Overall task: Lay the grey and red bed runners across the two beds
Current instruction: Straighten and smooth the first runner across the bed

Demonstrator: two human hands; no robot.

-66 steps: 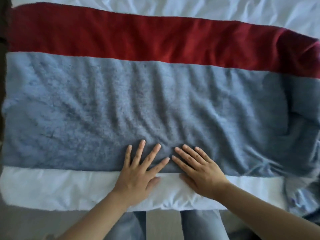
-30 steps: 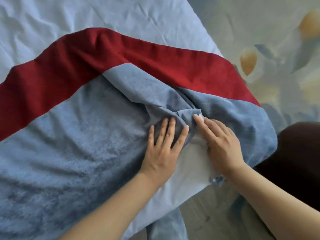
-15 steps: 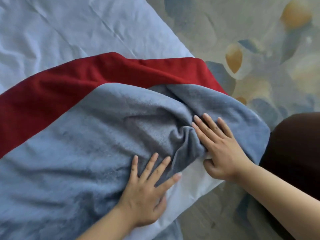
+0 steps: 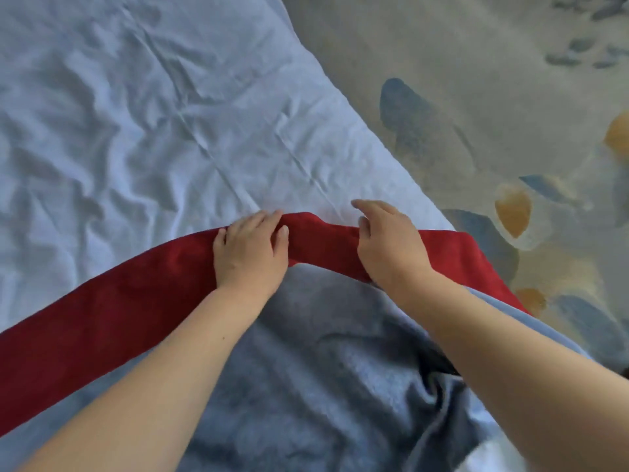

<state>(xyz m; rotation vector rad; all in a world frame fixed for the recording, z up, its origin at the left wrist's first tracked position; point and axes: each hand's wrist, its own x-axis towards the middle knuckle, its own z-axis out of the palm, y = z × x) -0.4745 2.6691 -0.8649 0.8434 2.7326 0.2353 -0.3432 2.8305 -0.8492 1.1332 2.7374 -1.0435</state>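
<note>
A grey and red bed runner lies across a white bed (image 4: 136, 131). Its red band (image 4: 102, 308) arcs from the lower left up to the bed's right edge. Its grey part (image 4: 306, 386) sits nearer me, bunched into folds at the lower right. My left hand (image 4: 250, 248) rests on the far edge of the red band with its fingers curled over that edge. A little to the right, my right hand (image 4: 388, 240) is on the same band, its fingers lifted and loosely apart over the white sheet.
The white sheet is wrinkled beyond the runner. The bed's right edge runs diagonally from top centre to the right. Past it lies a beige carpet (image 4: 476, 97) with blue and orange shapes.
Both hands have left the bunched grey corner and reached forward onto the red band's far edge. The view has shifted up the bed.
</note>
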